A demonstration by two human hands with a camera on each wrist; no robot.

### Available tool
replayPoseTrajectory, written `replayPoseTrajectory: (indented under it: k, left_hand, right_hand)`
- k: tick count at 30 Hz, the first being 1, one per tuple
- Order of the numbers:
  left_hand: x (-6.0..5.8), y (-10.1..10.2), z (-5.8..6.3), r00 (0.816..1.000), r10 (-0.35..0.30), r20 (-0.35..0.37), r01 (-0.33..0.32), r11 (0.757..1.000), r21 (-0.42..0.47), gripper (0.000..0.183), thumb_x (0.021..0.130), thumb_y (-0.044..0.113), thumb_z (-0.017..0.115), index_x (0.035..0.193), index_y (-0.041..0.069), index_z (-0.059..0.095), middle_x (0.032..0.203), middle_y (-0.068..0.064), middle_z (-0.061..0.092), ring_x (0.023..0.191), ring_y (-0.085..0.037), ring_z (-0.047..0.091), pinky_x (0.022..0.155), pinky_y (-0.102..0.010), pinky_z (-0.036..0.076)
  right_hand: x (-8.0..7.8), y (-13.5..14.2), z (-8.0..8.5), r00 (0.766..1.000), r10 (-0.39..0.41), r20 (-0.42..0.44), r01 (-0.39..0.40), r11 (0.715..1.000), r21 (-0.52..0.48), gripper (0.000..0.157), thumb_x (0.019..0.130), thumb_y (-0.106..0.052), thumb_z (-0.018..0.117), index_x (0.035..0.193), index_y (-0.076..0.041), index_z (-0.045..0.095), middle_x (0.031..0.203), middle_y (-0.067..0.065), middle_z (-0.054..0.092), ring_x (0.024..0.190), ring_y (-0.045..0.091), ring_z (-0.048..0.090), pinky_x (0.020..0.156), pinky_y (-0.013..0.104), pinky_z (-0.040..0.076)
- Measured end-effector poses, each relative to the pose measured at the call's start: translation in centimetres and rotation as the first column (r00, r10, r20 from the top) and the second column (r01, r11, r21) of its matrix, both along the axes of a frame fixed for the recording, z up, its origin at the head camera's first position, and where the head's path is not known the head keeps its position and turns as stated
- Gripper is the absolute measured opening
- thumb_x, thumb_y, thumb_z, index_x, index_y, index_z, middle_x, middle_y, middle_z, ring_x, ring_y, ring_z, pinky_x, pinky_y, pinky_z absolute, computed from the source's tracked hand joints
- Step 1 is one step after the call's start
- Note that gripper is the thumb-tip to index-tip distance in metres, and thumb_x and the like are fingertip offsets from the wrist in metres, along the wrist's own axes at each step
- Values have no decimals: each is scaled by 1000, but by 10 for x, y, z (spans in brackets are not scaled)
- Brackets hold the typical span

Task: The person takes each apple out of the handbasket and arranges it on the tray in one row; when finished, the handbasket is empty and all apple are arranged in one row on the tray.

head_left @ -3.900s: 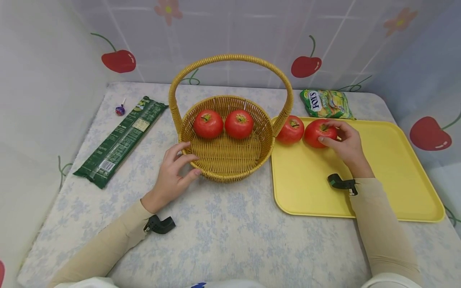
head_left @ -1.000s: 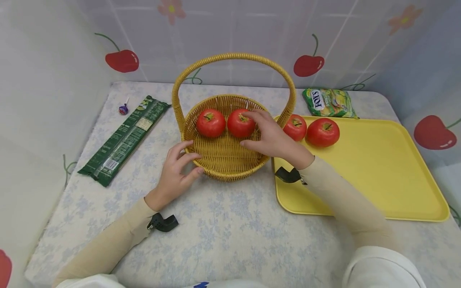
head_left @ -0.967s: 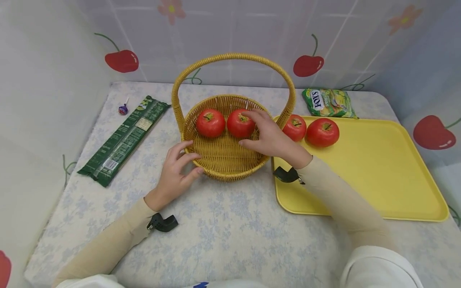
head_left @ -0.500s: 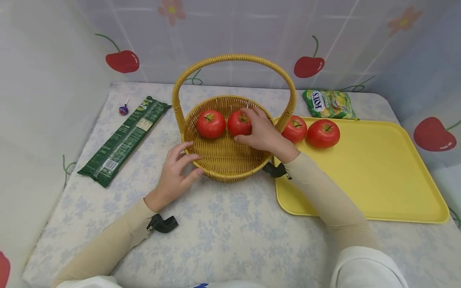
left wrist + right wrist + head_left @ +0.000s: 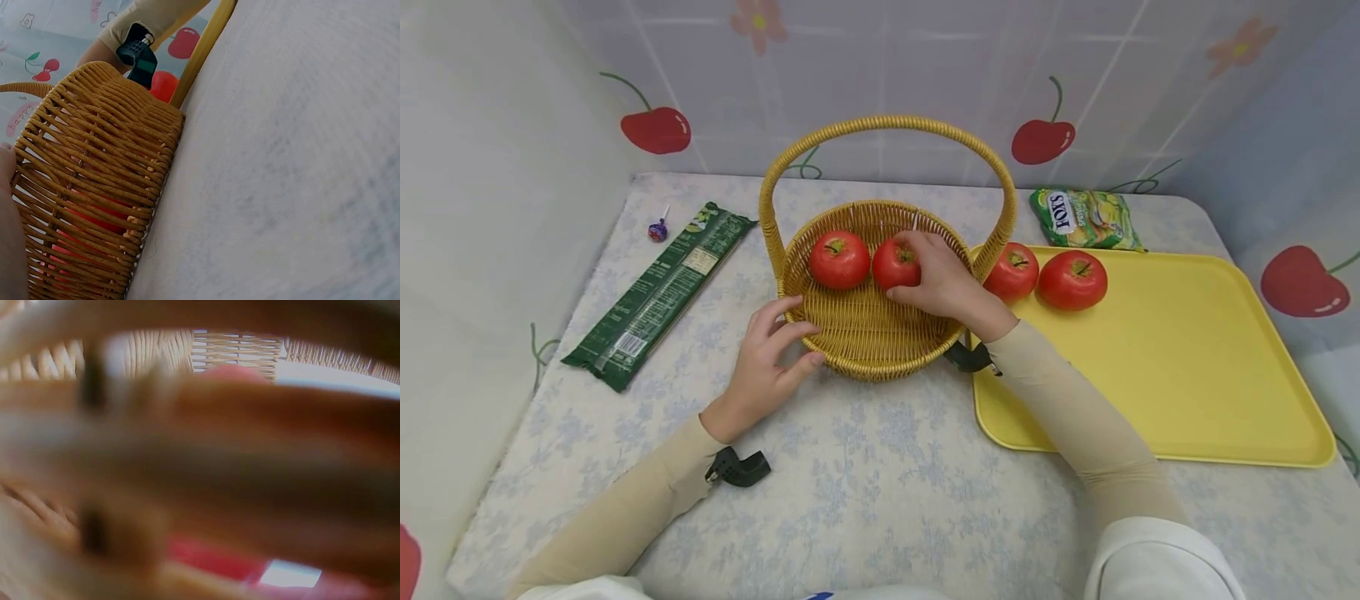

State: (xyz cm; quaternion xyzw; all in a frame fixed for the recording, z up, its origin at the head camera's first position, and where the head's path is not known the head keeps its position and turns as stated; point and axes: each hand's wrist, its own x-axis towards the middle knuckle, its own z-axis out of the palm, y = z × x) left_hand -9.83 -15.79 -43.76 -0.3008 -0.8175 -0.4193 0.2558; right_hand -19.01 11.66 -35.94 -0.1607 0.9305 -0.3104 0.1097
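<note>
Your right hand point(image 5: 942, 279) has its fingers curled around one red fruit point(image 5: 891, 267) inside the yellow basket point(image 5: 872, 323), right beside a second red fruit point(image 5: 839, 260). Your left hand point(image 5: 763, 362) holds the basket's rim on the near left side. A third red fruit point(image 5: 1012, 273) and a fourth red fruit point(image 5: 1072, 281) sit on the yellow tray point(image 5: 1195, 367).

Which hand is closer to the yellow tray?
Right. The right hand reaches into the basket, beside the yellow tray; the left hand is farther off, at the basket's left rim.
</note>
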Motion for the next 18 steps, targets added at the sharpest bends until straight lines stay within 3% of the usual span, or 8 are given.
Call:
replayPoseTrajectory:
  k: [9,18]
  left_hand:
    - [1,0,0,1000,-3,-1,3,1000,2,63,100,61,52,104,2,74,134,-32,56,126,-46,50,99,-35,47]
    - [1,0,0,1000,-1,0,1,1000,0,62,100,61,52,104,3,73,134,-32,56,127,-46,50,98,-39,48]
  right_hand:
    - [1,0,0,998,47,-42,-48,999,-22,64,86,-22,82,138,-7,49,140,15,53,132,31,47,113,49,40]
    - [6,3,-1,988,113,-109,-114,994,0,57,79,-29,85,132,-16,66,133,13,60,120,29,51,102,48,45]
